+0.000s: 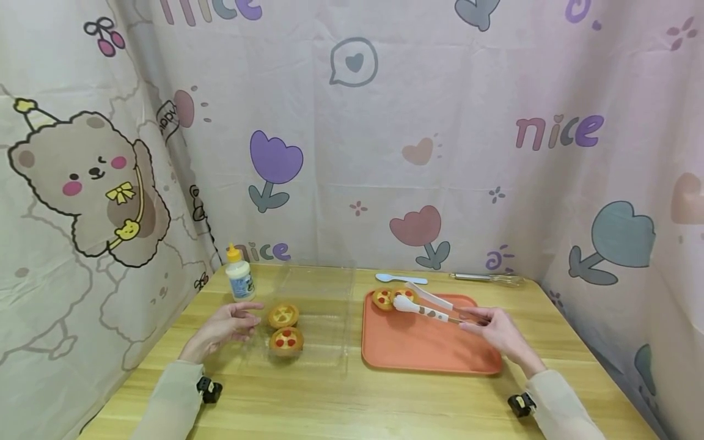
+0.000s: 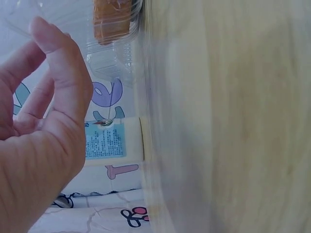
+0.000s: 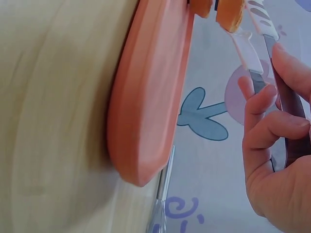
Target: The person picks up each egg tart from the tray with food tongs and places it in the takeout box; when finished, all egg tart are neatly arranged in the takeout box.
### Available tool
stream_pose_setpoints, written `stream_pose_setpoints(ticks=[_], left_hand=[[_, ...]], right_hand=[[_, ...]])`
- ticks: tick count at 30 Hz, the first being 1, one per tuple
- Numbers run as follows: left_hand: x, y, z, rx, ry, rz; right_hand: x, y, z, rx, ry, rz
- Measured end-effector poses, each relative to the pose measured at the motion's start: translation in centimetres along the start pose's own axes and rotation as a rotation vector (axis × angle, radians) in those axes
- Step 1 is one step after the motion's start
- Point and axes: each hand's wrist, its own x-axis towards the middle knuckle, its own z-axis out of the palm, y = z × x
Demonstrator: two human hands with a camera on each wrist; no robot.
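My right hand (image 1: 497, 333) grips a pair of tongs (image 1: 434, 311) with white, brown-spotted ends and metal arms. Their tips reach around a small tart with red toppings (image 1: 406, 294), raised off the tray in the right wrist view. Beside it, a second red-topped tart (image 1: 382, 299) sits at the back left of the orange tray (image 1: 429, 348). To the left, a clear plastic box (image 1: 330, 351) with its lid raised holds a yellow-topped tart (image 1: 283, 316) and a red-topped tart (image 1: 286, 341). My left hand (image 1: 222, 329) hovers at the box's left side, fingers loosely bent.
A white bottle with a yellow cap (image 1: 241, 281) stands at the back left, behind my left hand. Along the table's back edge lie a light blue spoon (image 1: 401, 278) and a metal whisk (image 1: 486, 278). A printed curtain (image 1: 352, 153) hangs directly behind the wooden table (image 1: 341, 409).
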Motion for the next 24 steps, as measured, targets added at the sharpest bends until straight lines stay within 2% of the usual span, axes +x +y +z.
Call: stream_pose_setpoints(ticks=[18,24], left_hand=[[0.1,-0.3,-0.2,0.020,-0.020,0.006],[0.0,0.0,-0.1,0.021,-0.029,0.020]], right_hand=[[0.3,-2.8,2.9,0.032,0.000,-0.012],[0.8,-3.8,3.3,0.051,-0.045,-0.109]])
